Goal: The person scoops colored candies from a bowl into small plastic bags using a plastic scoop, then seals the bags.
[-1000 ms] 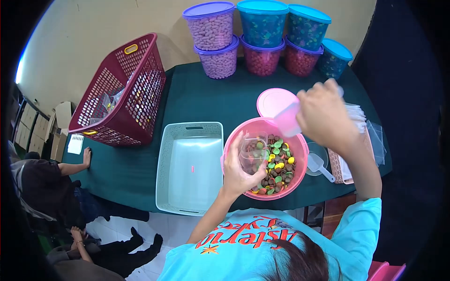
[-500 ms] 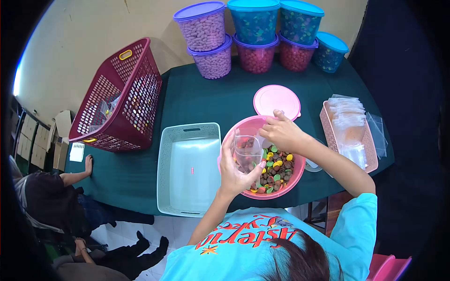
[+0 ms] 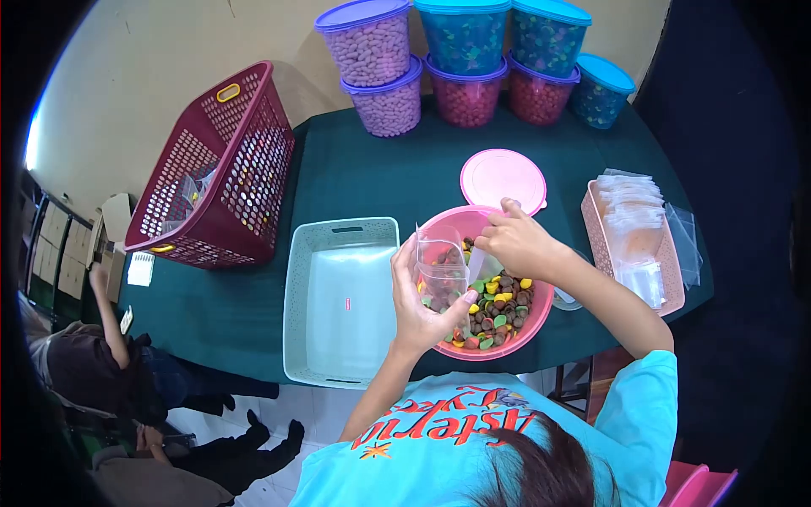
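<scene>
My left hand [image 3: 416,300] is wrapped round a clear plastic bag [image 3: 443,255] and holds its mouth open over the left side of a round pink tub [image 3: 546,323]. Closed in a fist, my right hand [image 3: 522,243] grips a translucent scoop [image 3: 477,264]. The scoop points down beside the bag's mouth, its lower end among the candies. Brown, green, yellow and reddish button-shaped candies [image 3: 500,319] lie in the tub. Some of them show through the bag, and whether they are inside it I cannot tell.
Left of the tub is a pale green tray [image 3: 342,338], with a maroon basket [image 3: 253,203] beyond. A pink lid [image 3: 504,180] lies behind the tub. At right, a pink basket [image 3: 672,283] holds clear bags. Lidded candy tubs [image 3: 463,42] stand at the back. People sit at left.
My right hand and the scoop have shifted slightly right and down, showing more of the scoop beside the bag. At left, another person's arm has lifted off the table.
</scene>
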A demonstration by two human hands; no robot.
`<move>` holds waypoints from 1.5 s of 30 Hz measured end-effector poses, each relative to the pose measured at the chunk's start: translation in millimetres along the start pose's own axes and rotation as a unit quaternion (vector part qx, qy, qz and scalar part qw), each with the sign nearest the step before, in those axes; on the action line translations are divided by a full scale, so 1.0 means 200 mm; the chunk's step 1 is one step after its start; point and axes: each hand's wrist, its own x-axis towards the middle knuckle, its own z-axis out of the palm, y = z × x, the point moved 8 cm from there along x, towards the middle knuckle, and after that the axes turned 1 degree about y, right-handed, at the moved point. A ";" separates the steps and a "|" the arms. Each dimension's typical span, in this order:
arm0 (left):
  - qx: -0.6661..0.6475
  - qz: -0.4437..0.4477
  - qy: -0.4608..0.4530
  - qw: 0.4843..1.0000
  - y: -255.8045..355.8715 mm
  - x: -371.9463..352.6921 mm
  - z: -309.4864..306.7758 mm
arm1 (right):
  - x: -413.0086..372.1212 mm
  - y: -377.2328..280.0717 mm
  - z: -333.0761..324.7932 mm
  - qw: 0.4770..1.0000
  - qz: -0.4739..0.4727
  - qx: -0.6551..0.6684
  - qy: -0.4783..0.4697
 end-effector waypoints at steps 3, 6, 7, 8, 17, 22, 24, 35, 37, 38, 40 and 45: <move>0.004 0.017 0.021 1.000 0.00 0.00 -0.01 | 0.01 -0.04 0.03 0.997 -0.023 -0.013 0.067; -0.008 0.013 0.022 1.000 0.01 0.00 -0.01 | 0.00 -0.03 0.03 0.998 -0.024 -0.010 0.057; -0.006 0.012 0.025 1.000 0.02 0.00 -0.01 | -0.01 -0.01 0.04 1.000 -0.014 -0.004 0.019; -0.014 0.005 0.024 1.000 0.02 0.00 -0.01 | -0.01 0.01 0.05 1.000 -0.004 0.002 -0.019; -0.055 -0.015 -0.004 0.998 0.03 0.02 0.02 | -0.01 -0.02 0.11 0.998 -0.018 0.029 -0.058; -0.057 -0.014 -0.011 0.998 0.03 0.02 0.02 | -0.06 -0.05 0.17 0.980 -0.008 0.076 -0.186; -0.057 -0.015 -0.017 0.998 0.02 0.02 0.02 | -0.08 -0.04 0.23 0.976 -0.008 0.101 -0.195; -0.053 -0.020 -0.020 0.998 0.01 0.02 0.02 | -0.06 -0.04 0.27 0.963 -0.014 0.165 -0.213; -0.044 -0.015 -0.019 0.999 0.01 0.03 0.02 | -0.05 -0.04 0.21 0.970 -0.034 0.180 -0.157; -0.045 -0.013 -0.019 0.999 0.02 0.03 0.02 | -0.05 -0.03 0.19 0.971 -0.033 0.179 -0.156; -0.050 -0.018 -0.017 0.998 0.02 0.03 0.02 | -0.04 -0.01 0.10 0.972 -0.025 0.200 -0.124; -0.050 -0.039 -0.016 0.998 0.03 0.03 0.02 | -0.04 0.03 0.00 0.969 -0.016 0.210 -0.128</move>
